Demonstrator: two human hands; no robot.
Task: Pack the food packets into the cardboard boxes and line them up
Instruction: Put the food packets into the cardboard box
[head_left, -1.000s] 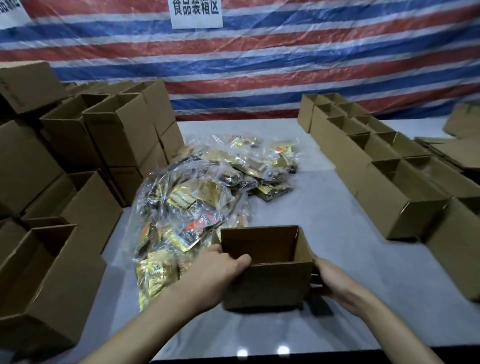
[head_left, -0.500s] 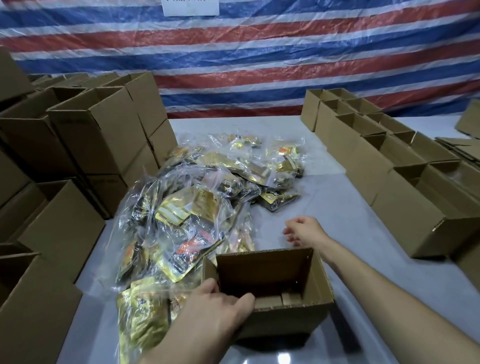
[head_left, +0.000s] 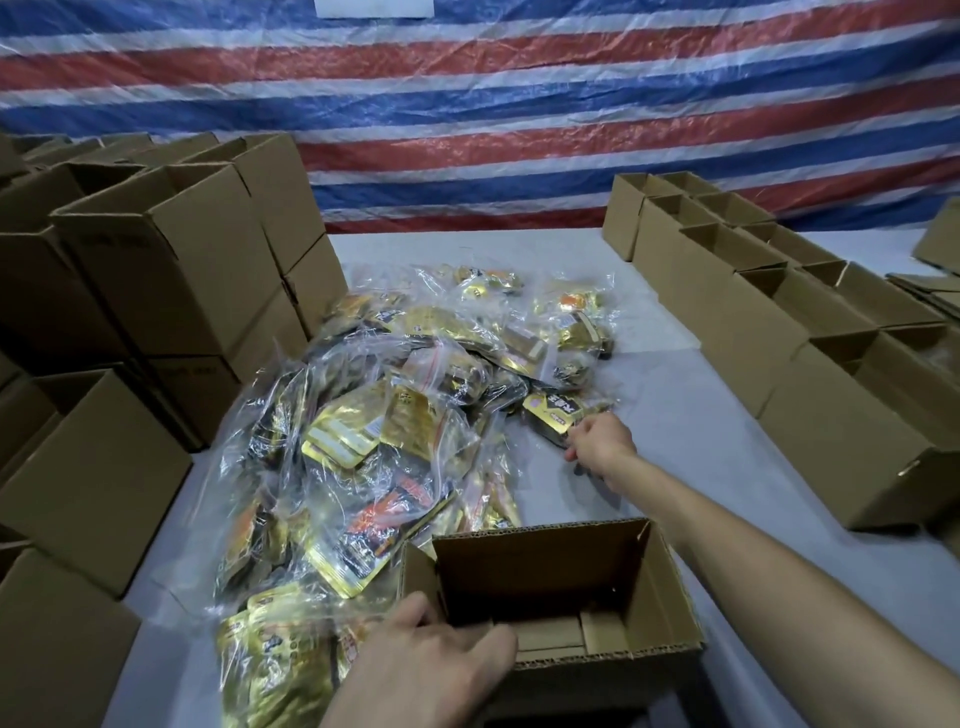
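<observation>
An open, empty cardboard box (head_left: 654, 582) stands on the table right in front of me. My left hand (head_left: 431, 670) grips its near left corner, fingers over the rim. A heap of gold and black food packets in clear bags (head_left: 374, 447) lies beyond the box, towards the left. My right hand (head_left: 602, 447) reaches past the box to the heap's right edge and pinches a bagged gold packet (head_left: 556, 415) there.
Stacked open cardboard boxes (head_left: 171, 270) fill the left side. A double row of open boxes (head_left: 779, 332) runs along the right, with flattened cartons (head_left: 930, 291) behind it. The table (head_left: 701, 441) is covered in grey cloth. A striped tarpaulin (head_left: 519, 104) hangs at the back.
My right hand left the box's right side and moved forward to the packet at the heap's right edge. The box sits closer to me, and my left hand stays on its corner.
</observation>
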